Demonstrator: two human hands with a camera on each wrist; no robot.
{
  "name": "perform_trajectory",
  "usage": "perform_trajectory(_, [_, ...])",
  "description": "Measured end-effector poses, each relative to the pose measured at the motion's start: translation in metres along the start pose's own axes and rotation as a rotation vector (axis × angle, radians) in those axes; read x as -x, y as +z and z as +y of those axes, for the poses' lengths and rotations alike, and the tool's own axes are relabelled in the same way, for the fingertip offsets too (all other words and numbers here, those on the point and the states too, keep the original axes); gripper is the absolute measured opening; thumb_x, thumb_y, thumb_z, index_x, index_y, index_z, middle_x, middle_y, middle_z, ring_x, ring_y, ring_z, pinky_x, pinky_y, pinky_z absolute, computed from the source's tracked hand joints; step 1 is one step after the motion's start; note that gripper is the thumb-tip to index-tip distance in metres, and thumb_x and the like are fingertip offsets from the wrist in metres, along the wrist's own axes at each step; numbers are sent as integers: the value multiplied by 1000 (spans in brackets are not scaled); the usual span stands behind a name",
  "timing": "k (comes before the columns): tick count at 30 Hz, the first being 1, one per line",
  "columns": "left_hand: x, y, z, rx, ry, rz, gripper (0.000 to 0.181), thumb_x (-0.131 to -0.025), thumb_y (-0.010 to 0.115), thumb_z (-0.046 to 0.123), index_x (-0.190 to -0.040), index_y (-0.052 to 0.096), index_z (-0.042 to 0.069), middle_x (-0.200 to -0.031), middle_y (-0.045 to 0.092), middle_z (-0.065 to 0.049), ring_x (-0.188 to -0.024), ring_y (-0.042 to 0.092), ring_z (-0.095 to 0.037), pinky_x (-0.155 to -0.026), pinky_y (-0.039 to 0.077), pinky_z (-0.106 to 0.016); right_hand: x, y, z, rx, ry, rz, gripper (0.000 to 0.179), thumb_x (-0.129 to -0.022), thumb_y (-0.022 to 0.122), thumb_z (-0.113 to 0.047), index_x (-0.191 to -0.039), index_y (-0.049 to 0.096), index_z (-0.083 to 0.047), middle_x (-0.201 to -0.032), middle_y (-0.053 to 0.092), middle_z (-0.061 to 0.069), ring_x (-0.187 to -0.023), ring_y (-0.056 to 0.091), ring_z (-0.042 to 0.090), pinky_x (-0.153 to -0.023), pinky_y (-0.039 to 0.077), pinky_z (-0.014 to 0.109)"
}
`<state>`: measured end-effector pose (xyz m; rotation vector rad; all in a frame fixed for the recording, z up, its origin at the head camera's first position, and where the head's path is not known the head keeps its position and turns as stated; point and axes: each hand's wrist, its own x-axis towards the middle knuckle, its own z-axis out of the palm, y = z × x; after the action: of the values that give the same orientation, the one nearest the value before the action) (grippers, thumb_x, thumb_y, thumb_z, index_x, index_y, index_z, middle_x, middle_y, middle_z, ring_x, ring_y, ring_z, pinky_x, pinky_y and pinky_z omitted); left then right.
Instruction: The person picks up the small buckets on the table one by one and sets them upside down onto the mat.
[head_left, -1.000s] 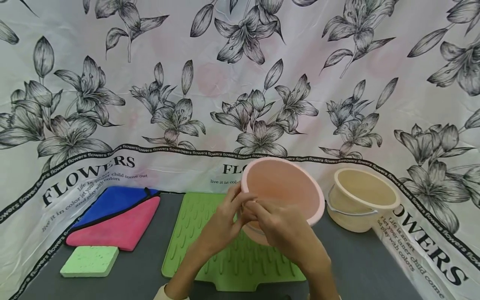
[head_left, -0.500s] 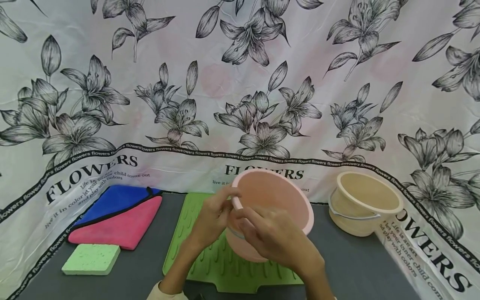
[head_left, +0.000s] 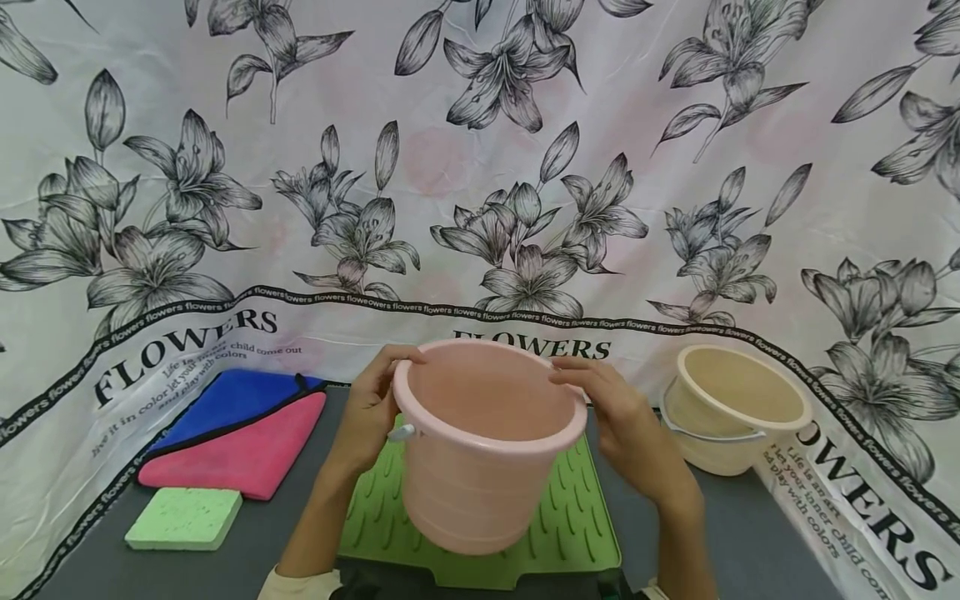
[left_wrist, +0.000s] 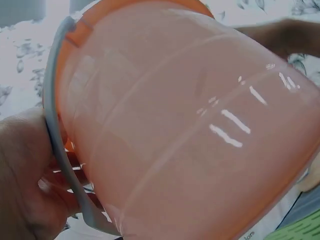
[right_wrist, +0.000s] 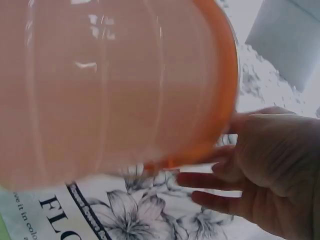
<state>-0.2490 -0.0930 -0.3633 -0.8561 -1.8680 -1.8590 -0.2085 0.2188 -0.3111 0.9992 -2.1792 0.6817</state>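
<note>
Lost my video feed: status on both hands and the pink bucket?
Left hand, right hand: holding pink bucket by the rim. Over green mat. Nothing seen in its way; cream bucket sits off right.

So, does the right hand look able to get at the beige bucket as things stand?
Probably yes: the beige bucket stands close beside the right hand, with nothing visible between them. That hand is on the pink bucket's rim, though, so it would likely have to let go first.
</note>
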Motion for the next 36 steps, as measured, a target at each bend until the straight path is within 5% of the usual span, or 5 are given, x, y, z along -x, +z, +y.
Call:
perform_trajectory(7, [0,-8,2,193,-25,-26,21,-112,44,7,-124,60,9,-93,64,-7,-64,59,-7,-55,52,-22,1,-1,11,-110,-73,-64,58,-80,66,30,-125,72,-6,-139,67,16,-136,63,22,-112,47,14])
perform_trajectory(13, [-1,-11,-2,374,-8,-145,20,-109,54,21,-128,59,19,-102,63,-1,-74,58,-7,-59,52,-21,-2,2,15,-324,-206,40,30,-93,65,14,-119,74,1,-124,75,16,-129,66,9,-105,55,19])
perform_trajectory(24, [-1,-17,-18,672,95,-390,81,-90,69,66,-144,46,10,-133,65,-9,-108,64,-19,-80,61,-30,-5,6,18,-468,-295,37,28,-100,66,-6,-125,71,4,-134,73,10,-129,65,14,-108,53,23])
perform_trajectory(30, [0,-14,-22,805,-59,-489,84,-85,67,75,-145,47,19,-133,66,-4,-104,69,-17,-77,61,-25,-5,7,17,-627,-389,4,32,-99,66,-3,-128,68,9,-137,72,9,-130,66,17,-109,54,28])
perform_trajectory(36, [7,-9,-16,712,-257,-355,75,-91,61,72,-151,50,29,-128,71,4,-102,69,-13,-82,60,-26,-6,6,16,-695,-464,32,28,-98,67,-4,-122,71,9,-129,75,11,-120,68,18,-102,55,24])
